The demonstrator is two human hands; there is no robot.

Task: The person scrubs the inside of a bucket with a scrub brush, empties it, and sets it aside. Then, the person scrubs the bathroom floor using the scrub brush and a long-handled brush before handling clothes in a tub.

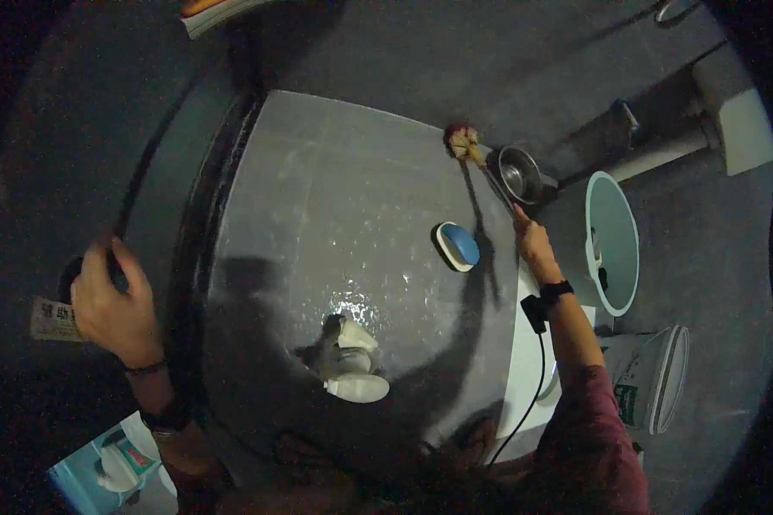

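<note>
My right hand (535, 243) is wrapped round the thin handle of a long-handled brush (464, 143). The pale, reddish bristle head points away from me, at the far right edge of the wet grey floor (343, 163). To the left, my left hand (116, 305) has its fingers curled, thumb and index tips close together by a dark strip. What lies between them is too dark to make out. A printed label (53, 319) shows beside that hand. On the floor lie a blue-and-white oval scrubber (457, 246) and a white bottle (358, 389).
A metal pan (519, 175) stands near the brush head. Further right are a pale green basin (632, 245) and a white bucket (661, 378). A black cable (537, 378) hangs from my right wrist. At lower left is a light blue container (82, 468) with bottles.
</note>
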